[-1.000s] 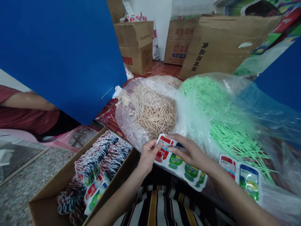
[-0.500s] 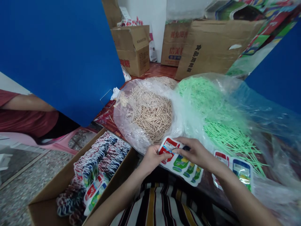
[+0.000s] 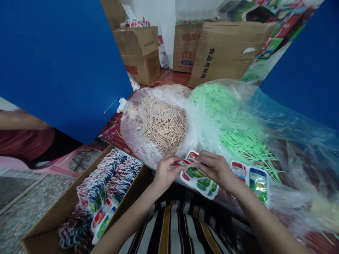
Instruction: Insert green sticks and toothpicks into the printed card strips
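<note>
A small printed packet (image 3: 186,162), red and white, is tilted almost edge-on between my hands. My left hand (image 3: 164,173) pinches its left end between thumb and fingers. At its right end, the fingers of my right hand (image 3: 217,168) are closed on it. Under them a fanned stack of similar packets (image 3: 202,183), white-edged with red and green pictures, lies at the table's front edge. Right of my right wrist are a red packet (image 3: 239,171) and a blue-and-green packet (image 3: 259,185). Just beyond my hands, pale thin sticks (image 3: 169,130) fill a clear plastic bag.
Bright green sticks (image 3: 246,144) spill from another clear bag on the right. An open carton (image 3: 47,218) at lower left holds rows of packets (image 3: 113,176). Cardboard boxes (image 3: 227,53) stand at the back, between blue panels (image 3: 58,63). Another person's arm (image 3: 23,120) shows at far left.
The top packet, which lay face-up on the fanned stack, is now lifted and tipped edge-on between my hands. The camera view has shifted slightly to the right.
</note>
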The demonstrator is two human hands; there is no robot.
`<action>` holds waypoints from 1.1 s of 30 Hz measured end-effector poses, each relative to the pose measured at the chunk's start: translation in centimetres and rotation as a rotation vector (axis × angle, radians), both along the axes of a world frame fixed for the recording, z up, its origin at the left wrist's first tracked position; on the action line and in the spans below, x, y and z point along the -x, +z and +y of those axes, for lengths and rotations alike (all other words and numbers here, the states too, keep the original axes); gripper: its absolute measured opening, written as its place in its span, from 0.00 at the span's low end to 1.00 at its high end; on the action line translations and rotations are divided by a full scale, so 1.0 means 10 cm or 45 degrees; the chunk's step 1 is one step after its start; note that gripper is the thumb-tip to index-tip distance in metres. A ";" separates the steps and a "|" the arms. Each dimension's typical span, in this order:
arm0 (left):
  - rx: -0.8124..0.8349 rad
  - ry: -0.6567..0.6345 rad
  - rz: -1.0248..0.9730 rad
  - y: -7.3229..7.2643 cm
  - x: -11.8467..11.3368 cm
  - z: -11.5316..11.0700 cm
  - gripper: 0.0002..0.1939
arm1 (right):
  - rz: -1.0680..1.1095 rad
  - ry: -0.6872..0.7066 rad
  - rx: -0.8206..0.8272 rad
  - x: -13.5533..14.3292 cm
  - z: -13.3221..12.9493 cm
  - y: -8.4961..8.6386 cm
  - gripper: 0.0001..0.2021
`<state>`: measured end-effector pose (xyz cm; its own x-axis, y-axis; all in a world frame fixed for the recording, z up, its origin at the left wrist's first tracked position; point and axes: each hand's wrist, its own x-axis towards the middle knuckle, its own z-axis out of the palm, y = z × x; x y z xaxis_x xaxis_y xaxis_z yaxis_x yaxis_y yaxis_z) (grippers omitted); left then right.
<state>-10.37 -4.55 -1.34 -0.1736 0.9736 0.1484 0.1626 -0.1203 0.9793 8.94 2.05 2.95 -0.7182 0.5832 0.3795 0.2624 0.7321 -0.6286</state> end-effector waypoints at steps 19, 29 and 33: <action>-1.023 0.054 0.758 -0.01 -0.10 -0.14 0.11 | -0.061 -0.061 -1.004 -0.41 -0.42 -0.05 0.13; -1.046 -0.042 0.761 0.13 -0.19 -0.17 0.07 | -0.168 -0.115 -0.973 -0.27 -0.58 0.02 0.12; -1.089 -0.073 0.827 0.07 -0.19 -0.18 0.10 | -0.090 -0.142 -0.960 -0.30 -0.58 0.03 0.11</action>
